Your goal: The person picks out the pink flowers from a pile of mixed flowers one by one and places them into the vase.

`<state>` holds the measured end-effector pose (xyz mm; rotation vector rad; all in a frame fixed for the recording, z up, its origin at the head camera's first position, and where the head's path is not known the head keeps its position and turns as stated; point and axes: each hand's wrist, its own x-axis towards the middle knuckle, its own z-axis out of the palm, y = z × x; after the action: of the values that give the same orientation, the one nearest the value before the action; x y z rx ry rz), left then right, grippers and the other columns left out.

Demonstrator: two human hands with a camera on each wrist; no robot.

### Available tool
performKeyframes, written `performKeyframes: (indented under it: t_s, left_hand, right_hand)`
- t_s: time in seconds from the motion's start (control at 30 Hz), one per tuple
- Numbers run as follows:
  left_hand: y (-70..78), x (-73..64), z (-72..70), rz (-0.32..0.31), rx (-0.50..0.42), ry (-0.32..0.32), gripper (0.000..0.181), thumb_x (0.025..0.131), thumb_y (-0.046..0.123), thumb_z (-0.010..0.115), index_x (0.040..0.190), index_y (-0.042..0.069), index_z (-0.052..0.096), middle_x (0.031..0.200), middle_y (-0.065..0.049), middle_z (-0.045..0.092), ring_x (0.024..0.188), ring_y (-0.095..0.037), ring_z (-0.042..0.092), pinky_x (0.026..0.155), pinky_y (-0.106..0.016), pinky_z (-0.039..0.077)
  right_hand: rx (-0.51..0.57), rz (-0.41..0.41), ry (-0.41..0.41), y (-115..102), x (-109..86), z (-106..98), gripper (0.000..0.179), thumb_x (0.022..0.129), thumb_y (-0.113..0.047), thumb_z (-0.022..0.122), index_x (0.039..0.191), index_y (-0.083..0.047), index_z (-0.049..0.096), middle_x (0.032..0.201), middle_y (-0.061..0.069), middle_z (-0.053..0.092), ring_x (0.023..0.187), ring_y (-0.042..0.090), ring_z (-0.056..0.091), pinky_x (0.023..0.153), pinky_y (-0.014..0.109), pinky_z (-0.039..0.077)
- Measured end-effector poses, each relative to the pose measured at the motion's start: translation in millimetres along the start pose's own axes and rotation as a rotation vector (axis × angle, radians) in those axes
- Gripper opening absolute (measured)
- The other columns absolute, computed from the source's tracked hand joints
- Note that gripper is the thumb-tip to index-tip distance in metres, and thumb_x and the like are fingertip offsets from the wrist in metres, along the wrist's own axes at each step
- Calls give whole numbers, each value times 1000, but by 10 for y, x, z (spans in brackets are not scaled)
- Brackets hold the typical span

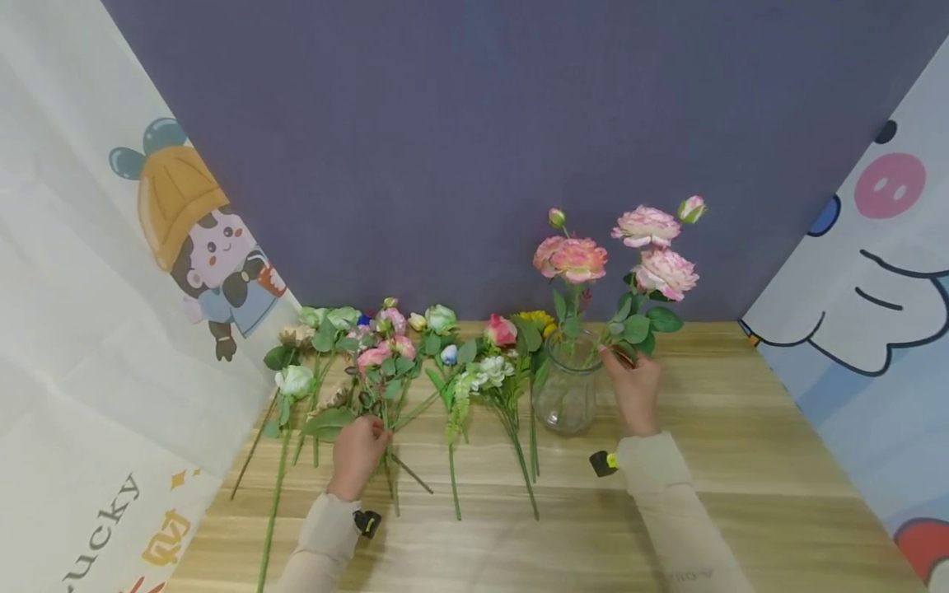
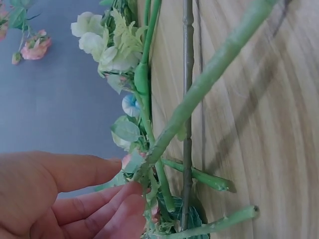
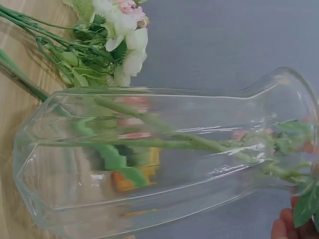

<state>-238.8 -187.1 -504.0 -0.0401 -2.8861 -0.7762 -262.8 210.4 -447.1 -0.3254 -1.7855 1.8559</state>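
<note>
Two hands busy: right hand (image 1: 633, 387) pinching pale-pink roses (image 1: 667, 273) by the stem, at the mouth of the glass vase (image 1: 586, 408); left hand (image 1: 359, 449), thumb and fingers together, gripping a green stem (image 2: 199, 92) among loose flowers (image 1: 374, 356). Wooden tabletop (image 1: 741, 486), grey-blue wall (image 1: 445, 148), cartoon-printed curtains (image 1: 67, 329) either side. Vase upright; roses lean up and right, stem slanting.

The left grip (image 1: 359, 453) sits at seven o'clock, thumb (image 2: 82, 172) and fingertips (image 2: 127, 194) pinched, left forearm (image 1: 317, 548) aimed toward one; the right grip (image 1: 636, 391), also pinching, sits at four, right forearm (image 1: 685, 527) angled toward eleven.
</note>
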Motion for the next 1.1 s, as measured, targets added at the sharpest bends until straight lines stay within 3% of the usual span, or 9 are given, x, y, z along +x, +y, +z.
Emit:
performKeyframes:
  t_s: [0.2, 0.3, 0.5, 0.7, 0.93, 1.1]
  left_hand:
    - [10, 29, 30, 2, 77, -10, 17, 82, 8, 69, 90, -7, 69, 74, -14, 69, 53, -19, 61, 48, -33, 51]
    - [2, 41, 57, 5, 100, -1, 12, 82, 9, 70, 77, -2, 69, 64, -9, 66, 45, -14, 54, 41, -29, 44]
    - [-13, 72, 103, -27, 125, 7, 35, 82, 12, 72, 53, 10, 52, 47, 1, 49, 40, -12, 39, 37, -24, 29]
    - [-23, 78, 114, -40, 162, 17, 46, 81, 13, 73, 48, 14, 40, 43, 3, 41, 41, -13, 37, 37, -26, 28]
    - [-51, 68, 121, -54, 129, 0, 51, 80, 11, 70, 46, 17, 31, 43, 6, 28, 41, -12, 30, 37, -25, 25]
    - [-55, 70, 114, -56, 124, -22, 52, 79, 11, 69, 45, 18, 30, 43, 8, 23, 41, -11, 28, 37, -24, 24]
  right_hand:
    - [-53, -40, 7, 35, -27, 17, 26, 81, -4, 71, 100, 13, 65, 81, -7, 64, 72, -1, 64, 67, 13, 51]
    - [-75, -72, 5, 41, -31, 22, 26, 81, -3, 71, 102, 12, 66, 85, -3, 66, 73, -2, 64, 67, 13, 51]
    - [-164, -114, 0, 31, -30, 22, 22, 81, -5, 72, 95, 12, 69, 90, 19, 69, 65, -7, 61, 61, 10, 49]
    - [-209, -148, -13, 27, -26, 25, 20, 80, -6, 73, 90, 12, 69, 89, 26, 67, 62, -10, 59, 59, 9, 48]
    - [-257, -137, -9, 35, -23, 21, 23, 82, -8, 72, 95, 10, 68, 95, 27, 66, 65, -8, 57, 60, 9, 47]
    - [-201, -176, -40, 22, -22, 30, 26, 83, -1, 68, 105, 11, 66, 111, 24, 64, 81, 3, 58, 69, 8, 47]
